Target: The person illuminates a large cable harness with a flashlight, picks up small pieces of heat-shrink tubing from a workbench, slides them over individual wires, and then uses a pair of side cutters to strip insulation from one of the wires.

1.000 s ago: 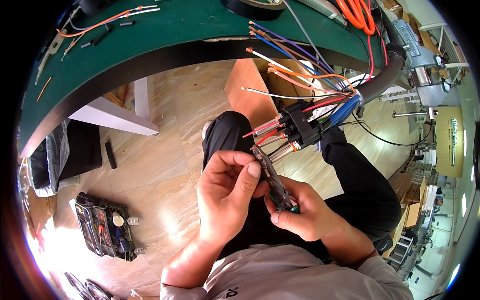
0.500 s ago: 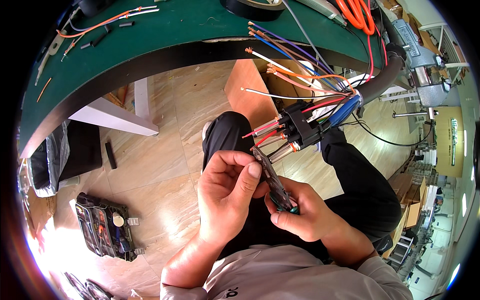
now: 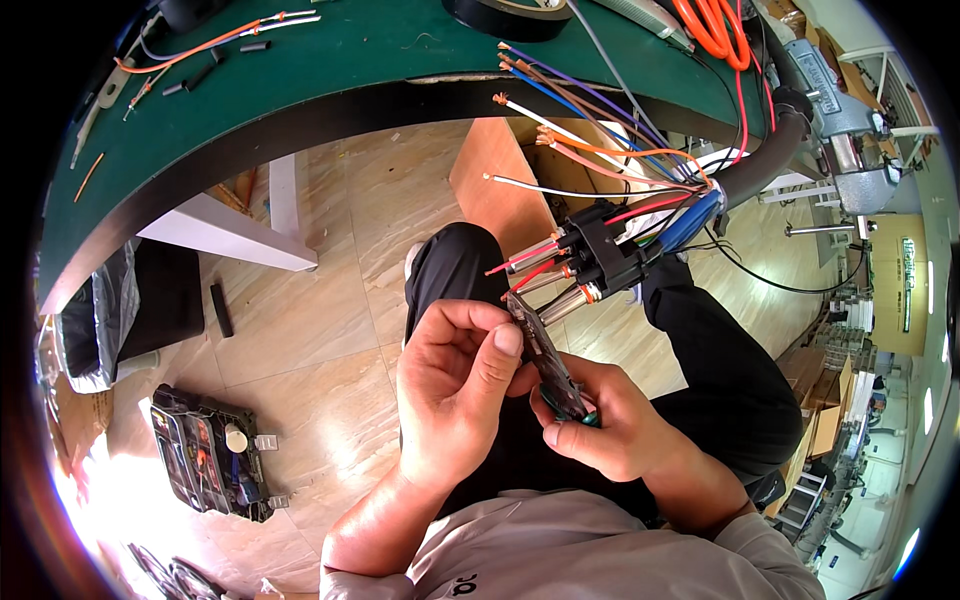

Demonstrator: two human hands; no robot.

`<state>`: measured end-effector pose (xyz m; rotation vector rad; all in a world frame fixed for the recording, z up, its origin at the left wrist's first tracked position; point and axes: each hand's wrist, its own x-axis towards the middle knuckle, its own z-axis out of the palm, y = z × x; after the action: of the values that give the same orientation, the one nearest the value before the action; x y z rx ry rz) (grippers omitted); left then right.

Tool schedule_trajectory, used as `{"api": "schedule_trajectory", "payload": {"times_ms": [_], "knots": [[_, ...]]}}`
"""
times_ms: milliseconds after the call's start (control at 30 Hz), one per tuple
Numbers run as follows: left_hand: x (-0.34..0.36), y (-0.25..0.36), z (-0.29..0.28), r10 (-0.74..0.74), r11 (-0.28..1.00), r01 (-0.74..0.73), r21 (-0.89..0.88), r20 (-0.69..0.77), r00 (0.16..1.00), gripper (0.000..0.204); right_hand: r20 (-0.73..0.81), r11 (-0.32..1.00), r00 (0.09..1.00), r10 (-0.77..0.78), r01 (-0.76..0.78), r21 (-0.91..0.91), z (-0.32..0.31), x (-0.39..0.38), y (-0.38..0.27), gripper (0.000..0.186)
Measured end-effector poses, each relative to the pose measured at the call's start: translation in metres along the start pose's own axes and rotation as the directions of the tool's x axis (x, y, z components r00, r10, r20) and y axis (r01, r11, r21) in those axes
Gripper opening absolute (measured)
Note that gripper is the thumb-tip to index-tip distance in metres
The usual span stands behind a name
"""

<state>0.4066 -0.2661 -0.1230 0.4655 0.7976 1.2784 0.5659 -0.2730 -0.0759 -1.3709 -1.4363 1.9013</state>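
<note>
My right hand [image 3: 612, 425] is wrapped round the lower end of a flat dark hand tool [image 3: 545, 360] with green [image 3: 590, 416] on its lower end. The tool stands at a slant, its top end close to a red wire [image 3: 530, 280]. Thumb and fingers of my left hand [image 3: 455, 375] are pinched together against the tool's upper part; what lies between them is hidden. Just beyond the tool hangs a black connector [image 3: 598, 250] with several metal pins and orange rings. It joins a thick black cable [image 3: 765, 165], where stripped wires [image 3: 600, 140] in several colours fan out to the left.
A green-topped table [image 3: 340, 70] curves across the back, holding loose wires [image 3: 215, 45], a roll of black tape [image 3: 510, 15] and an orange coiled cord [image 3: 715, 35]. A grey vise [image 3: 840, 130] stands at right. An open tool case [image 3: 210, 450] lies on the floor at left.
</note>
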Motion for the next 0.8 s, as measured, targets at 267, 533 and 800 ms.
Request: {"api": "schedule_trajectory", "payload": {"times_ms": [267,533,800], "knots": [[0.0,0.0,0.0,0.004,1.0,-0.003,-0.021,0.007,1.0,0.017,0.002,1.0,1.0,-0.01,0.011,-0.016,-0.001,0.0,0.0,0.034],[-0.001,-0.005,0.003,0.253,0.943,-0.255,0.215,0.036,0.967,0.017,0.004,1.0,1.0,0.002,-0.002,-0.018,-0.001,0.0,-0.001,0.034],[0.001,-0.007,0.001,0.261,0.932,-0.265,0.246,0.048,0.964,0.013,-0.013,1.0,1.0,0.003,-0.003,0.007,-0.001,0.0,0.0,0.035]]}}
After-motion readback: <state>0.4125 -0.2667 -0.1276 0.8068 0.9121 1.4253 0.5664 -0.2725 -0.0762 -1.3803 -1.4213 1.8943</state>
